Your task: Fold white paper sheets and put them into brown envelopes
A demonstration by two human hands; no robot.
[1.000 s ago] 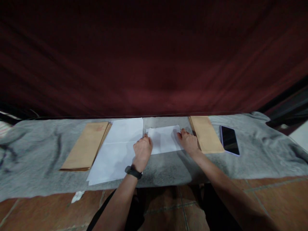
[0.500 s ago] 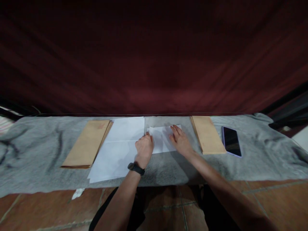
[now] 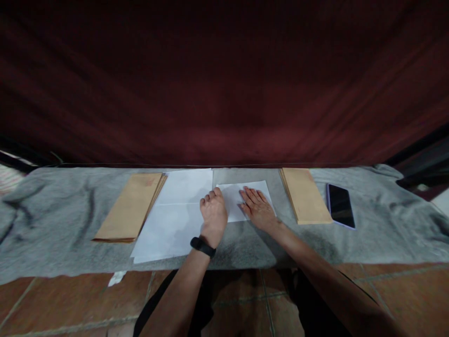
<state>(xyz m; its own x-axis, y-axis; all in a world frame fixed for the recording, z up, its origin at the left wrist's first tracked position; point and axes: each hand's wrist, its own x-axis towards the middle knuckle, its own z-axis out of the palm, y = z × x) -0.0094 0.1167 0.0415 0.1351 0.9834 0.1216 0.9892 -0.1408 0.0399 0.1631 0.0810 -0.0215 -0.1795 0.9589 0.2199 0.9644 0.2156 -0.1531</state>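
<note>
A folded white sheet (image 3: 233, 196) lies on the grey cloth (image 3: 52, 220) in front of me. My right hand (image 3: 257, 208) rests flat on it with the fingers stretched out. My left hand (image 3: 213, 213), with a black band on its wrist, presses on the sheet's left edge, fingers curled down. Just left of that hand lies a stack of larger white paper (image 3: 171, 215).
A pile of brown envelopes (image 3: 129, 206) lies at the left, another brown pile (image 3: 305, 194) at the right. A dark phone (image 3: 339, 205) lies beyond the right pile. A dark red curtain (image 3: 224, 79) hangs behind. Tiled floor (image 3: 70, 299) and a paper scrap (image 3: 117, 278) show below.
My right hand slid left from the sheet's right edge onto its middle and flattened. My left hand stayed at the left edge.
</note>
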